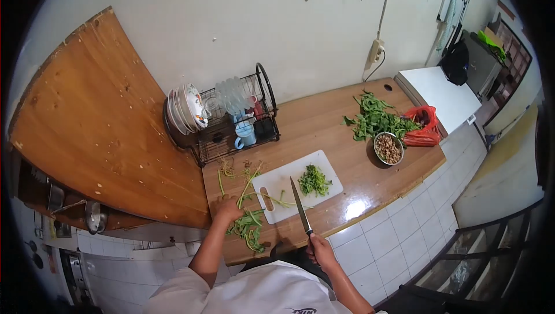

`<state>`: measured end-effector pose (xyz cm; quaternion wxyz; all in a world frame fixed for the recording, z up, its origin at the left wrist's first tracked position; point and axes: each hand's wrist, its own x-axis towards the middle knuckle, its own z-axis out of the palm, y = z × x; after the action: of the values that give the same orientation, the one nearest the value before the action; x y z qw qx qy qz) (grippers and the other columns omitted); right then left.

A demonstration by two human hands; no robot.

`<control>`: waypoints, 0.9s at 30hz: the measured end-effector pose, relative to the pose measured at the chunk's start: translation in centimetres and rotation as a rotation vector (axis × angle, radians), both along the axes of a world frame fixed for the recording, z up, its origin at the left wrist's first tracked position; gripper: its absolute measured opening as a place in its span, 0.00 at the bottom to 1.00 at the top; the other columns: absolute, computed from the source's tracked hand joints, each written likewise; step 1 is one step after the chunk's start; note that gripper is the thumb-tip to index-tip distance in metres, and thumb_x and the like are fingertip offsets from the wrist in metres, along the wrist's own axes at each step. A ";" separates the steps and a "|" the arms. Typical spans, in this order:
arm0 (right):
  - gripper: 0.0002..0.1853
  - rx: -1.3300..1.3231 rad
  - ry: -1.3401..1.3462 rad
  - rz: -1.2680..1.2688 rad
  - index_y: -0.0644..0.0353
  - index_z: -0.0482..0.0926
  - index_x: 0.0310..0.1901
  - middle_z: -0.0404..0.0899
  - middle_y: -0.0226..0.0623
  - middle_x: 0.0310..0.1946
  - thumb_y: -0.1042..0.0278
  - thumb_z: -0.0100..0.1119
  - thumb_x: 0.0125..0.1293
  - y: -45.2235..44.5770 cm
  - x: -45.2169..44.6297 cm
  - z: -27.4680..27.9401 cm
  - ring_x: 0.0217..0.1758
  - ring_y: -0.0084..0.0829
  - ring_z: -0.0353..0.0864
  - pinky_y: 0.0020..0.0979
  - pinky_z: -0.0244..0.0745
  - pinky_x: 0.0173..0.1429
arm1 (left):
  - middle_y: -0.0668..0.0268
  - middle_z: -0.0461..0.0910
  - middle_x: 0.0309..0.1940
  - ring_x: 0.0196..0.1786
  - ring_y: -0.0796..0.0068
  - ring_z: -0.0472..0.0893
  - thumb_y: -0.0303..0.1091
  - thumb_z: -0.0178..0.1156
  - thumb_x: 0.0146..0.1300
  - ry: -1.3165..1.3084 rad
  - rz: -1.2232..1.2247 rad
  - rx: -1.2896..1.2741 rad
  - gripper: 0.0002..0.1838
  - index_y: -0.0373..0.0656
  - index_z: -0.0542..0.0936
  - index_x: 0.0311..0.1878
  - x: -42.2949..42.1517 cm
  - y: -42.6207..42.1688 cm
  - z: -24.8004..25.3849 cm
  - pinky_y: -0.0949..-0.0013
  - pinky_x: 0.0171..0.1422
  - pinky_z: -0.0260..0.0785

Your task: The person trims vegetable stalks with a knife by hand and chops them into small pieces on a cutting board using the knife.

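A knife (301,205) with a dark handle is in my right hand (320,250), its blade pointing up over the white cutting board (280,176). Chopped greens (314,180) lie in a pile on the board. My left hand (226,209) rests at the board's left side among long green stems (245,190), some of which reach onto the board. Its fingers are partly hidden, so its grip is unclear. Leafy greens (248,231) lie just below it, near the table's front edge.
A dish rack (217,145) with plates, glasses and a blue mug (245,134) stands against the wall. Farther right are a leafy bunch (376,117), a metal bowl (388,164) of brown pieces and a red plastic bag (425,135). A wooden panel (104,123) rises at left.
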<state>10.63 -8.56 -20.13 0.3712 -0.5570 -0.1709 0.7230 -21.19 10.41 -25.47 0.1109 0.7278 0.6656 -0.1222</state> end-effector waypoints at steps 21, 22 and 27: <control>0.20 -0.075 -0.174 -0.084 0.50 0.70 0.32 0.65 0.23 0.18 0.47 0.46 0.79 -1.3 1.0 -3.1 0.15 0.18 0.60 0.24 0.51 0.18 | 0.62 0.78 0.37 0.46 0.55 0.80 0.36 0.68 0.56 -0.800 -0.112 0.309 0.07 0.53 0.81 0.39 12.5 0.8 -12.8 0.45 0.49 0.69; 0.20 -0.077 -0.163 -0.082 0.50 0.70 0.31 0.65 0.23 0.18 0.47 0.46 0.79 -1.5 1.0 -3.9 0.15 0.18 0.60 0.24 0.50 0.18 | 0.63 0.79 0.38 0.47 0.56 0.79 0.36 0.67 0.56 -0.749 -0.041 0.282 0.08 0.53 0.82 0.39 12.2 0.8 -12.2 0.46 0.50 0.69; 0.20 -0.095 -0.248 0.002 0.49 0.70 0.30 0.66 0.25 0.17 0.46 0.48 0.78 -1.2 0.4 -5.7 0.15 0.20 0.62 0.24 0.53 0.18 | 0.67 0.79 0.40 0.51 0.60 0.78 0.36 0.66 0.55 -0.601 0.022 0.414 0.10 0.54 0.83 0.42 12.2 0.9 -11.1 0.49 0.54 0.67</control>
<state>11.02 -9.71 -25.78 0.3195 -0.6589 -0.1818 0.6563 -8.94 11.36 -36.54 0.1531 0.7311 0.6216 0.2358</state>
